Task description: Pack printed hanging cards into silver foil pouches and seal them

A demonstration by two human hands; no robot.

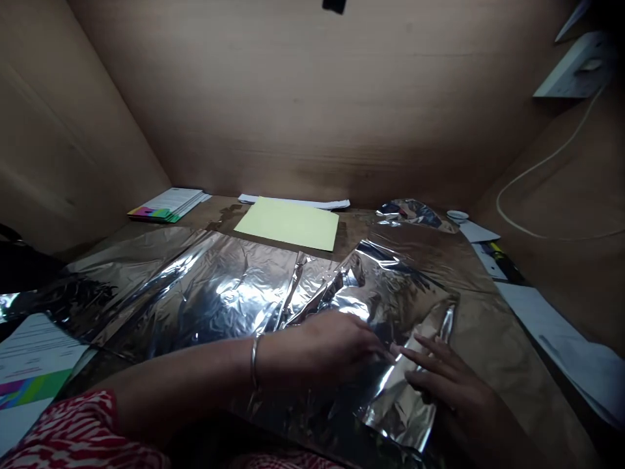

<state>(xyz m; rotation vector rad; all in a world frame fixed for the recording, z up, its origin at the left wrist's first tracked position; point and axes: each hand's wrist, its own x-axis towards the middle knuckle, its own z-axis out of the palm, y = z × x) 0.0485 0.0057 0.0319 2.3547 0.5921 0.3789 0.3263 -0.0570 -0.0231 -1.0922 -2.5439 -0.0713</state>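
A sheet of shiny silver film (244, 293) is spread over the table, creased and reflective. On its right part lies a strip of the film (398, 397) folded over on itself. My left hand (332, 342), with a bangle at the wrist, reaches across from the left. Its fingers are closed and slightly blurred, and their tips are at the film beside the folded strip. Over the strip's right side my right hand (452, 378) rests with its fingers stretched out and apart. The fingertips of both hands are close together.
Behind the film lies a pale yellow sheet (293, 223). Printed papers (166, 203) sit at the back left, more papers (34, 358) at the near left. Crumpled film (415, 213) and a small white lid (458, 215) are back right. A white cable (527, 170) hangs at right.
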